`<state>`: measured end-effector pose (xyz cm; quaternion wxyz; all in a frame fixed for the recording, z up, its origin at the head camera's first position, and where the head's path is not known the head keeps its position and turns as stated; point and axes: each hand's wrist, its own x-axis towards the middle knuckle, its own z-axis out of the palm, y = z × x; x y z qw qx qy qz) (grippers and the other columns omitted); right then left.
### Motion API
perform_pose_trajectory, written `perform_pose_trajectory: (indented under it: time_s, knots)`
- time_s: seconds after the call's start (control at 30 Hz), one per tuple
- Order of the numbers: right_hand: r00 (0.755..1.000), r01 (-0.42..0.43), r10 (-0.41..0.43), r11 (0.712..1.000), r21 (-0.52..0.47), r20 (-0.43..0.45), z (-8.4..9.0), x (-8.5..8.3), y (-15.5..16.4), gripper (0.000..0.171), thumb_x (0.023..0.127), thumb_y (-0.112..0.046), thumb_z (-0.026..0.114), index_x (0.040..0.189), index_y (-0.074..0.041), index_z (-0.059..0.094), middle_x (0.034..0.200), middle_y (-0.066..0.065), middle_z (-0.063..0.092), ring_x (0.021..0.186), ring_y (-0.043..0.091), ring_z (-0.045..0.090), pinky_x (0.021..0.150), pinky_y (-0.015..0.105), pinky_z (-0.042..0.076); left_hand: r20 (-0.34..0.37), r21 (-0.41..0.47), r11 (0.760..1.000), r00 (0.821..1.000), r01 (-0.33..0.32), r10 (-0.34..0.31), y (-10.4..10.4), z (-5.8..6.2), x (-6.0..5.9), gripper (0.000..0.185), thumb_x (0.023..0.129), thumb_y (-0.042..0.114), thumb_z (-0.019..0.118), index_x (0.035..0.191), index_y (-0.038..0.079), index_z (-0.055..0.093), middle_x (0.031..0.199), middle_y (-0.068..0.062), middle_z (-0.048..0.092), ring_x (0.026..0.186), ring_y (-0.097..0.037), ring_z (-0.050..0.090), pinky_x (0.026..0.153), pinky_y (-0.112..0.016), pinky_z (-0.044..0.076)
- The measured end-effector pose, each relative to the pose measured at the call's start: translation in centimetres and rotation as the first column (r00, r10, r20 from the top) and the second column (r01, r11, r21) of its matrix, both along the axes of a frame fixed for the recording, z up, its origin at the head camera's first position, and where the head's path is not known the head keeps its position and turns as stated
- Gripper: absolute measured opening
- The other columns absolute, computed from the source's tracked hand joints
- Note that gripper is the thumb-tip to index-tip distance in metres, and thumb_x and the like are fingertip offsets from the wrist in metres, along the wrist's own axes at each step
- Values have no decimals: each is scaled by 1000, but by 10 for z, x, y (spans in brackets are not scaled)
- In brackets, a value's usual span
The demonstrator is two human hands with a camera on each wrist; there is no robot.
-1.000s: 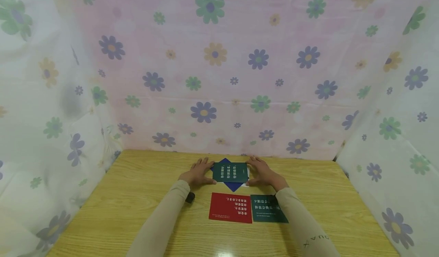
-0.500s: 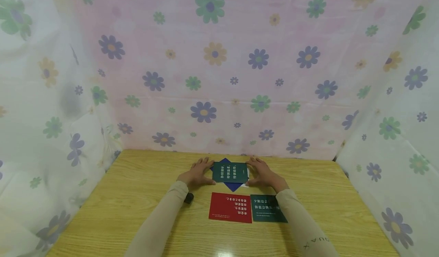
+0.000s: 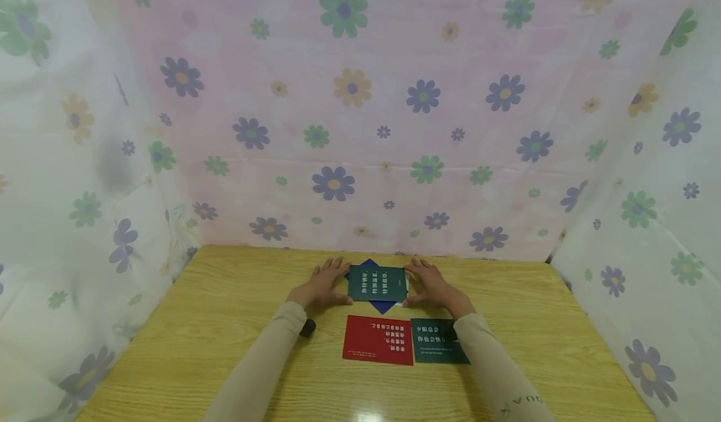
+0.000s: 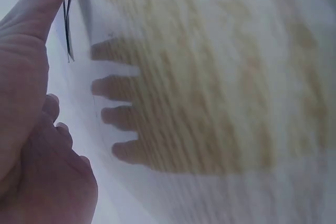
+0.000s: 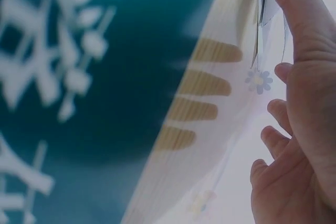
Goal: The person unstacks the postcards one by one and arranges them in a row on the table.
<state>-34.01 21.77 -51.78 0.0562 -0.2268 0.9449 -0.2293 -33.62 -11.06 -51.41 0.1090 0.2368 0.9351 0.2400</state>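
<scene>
A green card point(image 3: 376, 283) with white lettering lies over a blue card point(image 3: 383, 307) turned at an angle, near the back of the wooden table. White edges of another sheet show at its right. My left hand point(image 3: 323, 286) is at the card's left end, thumb by the near corner, fingers by the far one. Mirroring it, my right hand point(image 3: 432, 287) touches the right end. Thin card edges point(image 5: 261, 24) show at the thumb in the right wrist view. In both wrist views the fingers look extended and loosely spread.
Nearer me lie a red card point(image 3: 378, 340) with white lettering and a second green card point(image 3: 436, 345), partly under my right forearm. A small black object point(image 3: 307, 329) sits by my left wrist. Flower-printed sheets point(image 3: 360, 128) enclose the table's back and sides.
Both hands stay at the two ends of the green card. The view and the left forearm shift very slightly; the cards look otherwise unchanged.
</scene>
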Motion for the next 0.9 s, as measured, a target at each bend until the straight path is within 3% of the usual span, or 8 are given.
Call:
perform_pose_trajectory:
  time_s: [0.23, 0.9]
  knots:
    - [1000, -19, 19, 1000, -17, 4, 4, 6, -1, 95, 78, -35, 89, 153, -1, 42, 165, 26, 24, 154, 48, 13, 123, 66, 10, -26, -1, 1000, 999, 27, -27, -3, -1, 1, 96, 89, 42, 78, 163, 10, 25, 170, -18, 10, 157, -42, 2, 125, -62, 5]
    - [998, -54, 52, 998, -44, -37, 7, 21, -9, 93, 76, -35, 91, 148, 3, 47, 161, 32, 29, 150, 54, 16, 119, 72, 11, -49, 1, 999, 998, 42, -41, -13, 3, 22, 95, 92, 41, 75, 163, 9, 22, 170, -18, 10, 156, -44, 2, 124, -64, 3]
